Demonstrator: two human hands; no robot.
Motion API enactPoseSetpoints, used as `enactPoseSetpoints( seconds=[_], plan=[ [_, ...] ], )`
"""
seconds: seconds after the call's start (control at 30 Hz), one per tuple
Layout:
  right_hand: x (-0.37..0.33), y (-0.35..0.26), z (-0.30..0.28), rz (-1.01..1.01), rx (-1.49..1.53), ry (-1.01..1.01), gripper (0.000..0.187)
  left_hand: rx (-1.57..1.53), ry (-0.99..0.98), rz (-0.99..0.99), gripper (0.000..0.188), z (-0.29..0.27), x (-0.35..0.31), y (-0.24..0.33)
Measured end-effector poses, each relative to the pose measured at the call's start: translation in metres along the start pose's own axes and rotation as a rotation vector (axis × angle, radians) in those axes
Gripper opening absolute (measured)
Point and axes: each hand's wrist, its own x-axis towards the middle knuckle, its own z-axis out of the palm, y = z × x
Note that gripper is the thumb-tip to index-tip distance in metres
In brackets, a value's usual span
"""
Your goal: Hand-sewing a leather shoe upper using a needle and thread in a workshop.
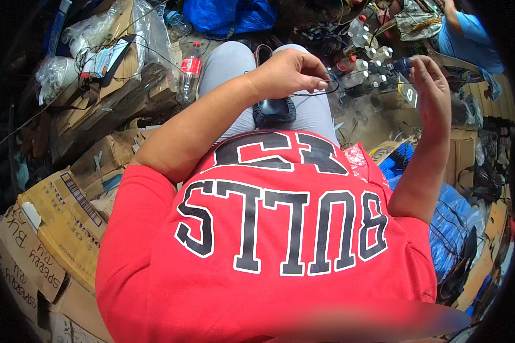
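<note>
Left hand (289,71) pinching thread (320,91) over black shoe (274,108)

Bright, even daylight, seemingly from above; colours are saturated, and the red shirt (269,246) in the lower centre is vivid without clipping. Shadows are soft: a shallow one lies under the left forearm on the grey trousers (229,68). The left edge of the frame falls into deep shade, with the clutter there hard to read. Small glare spots show on the clear plastic bags (97,26) at upper left and on the bottle caps (363,43) at upper centre. Strong fisheye bending throughout; black vignette corners, widest on the right. The cardboard boxes (57,217) at lower left curve and smear. A blurred patch runs along the bottom centre-right. Mid-frame is reasonably sharp.
</note>
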Motion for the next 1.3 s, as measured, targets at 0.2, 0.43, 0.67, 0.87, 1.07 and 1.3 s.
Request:
enactPoseSetpoints(
  seconds=[0.2,0.43,0.67,0.87,1.07,1.3],
  plan=[
    [0.001,0.031,0.020,-0.376,-0.839,0.184,0.044,-0.286,0.099,-0.011,0.016,-0.013,-0.022,-0.003],
    [-0.023,0.021,0.116,-0.355,-0.377,-0.261,0.023,-0.317,0.200,0.003,0.016,-0.014,-0.034,-0.006],
    [-0.025,0.048,0.144,0.019,-0.058,-0.297,0.028,-0.272,0.231,0.013,0.016,-0.011,-0.036,-0.008],
    [-0.022,0.060,0.147,0.101,0.141,-0.314,0.026,-0.265,0.214,0.013,0.015,-0.013,-0.036,-0.012],
    [-0.021,0.058,0.138,0.159,0.201,-0.425,0.014,-0.207,0.276,0.029,0.014,-0.015,-0.037,-0.013],
    [-0.016,0.067,0.088,0.037,-0.295,-0.211,0.012,-0.186,0.513,0.036,0.009,-0.044,-0.042,-0.027]
  ],
)
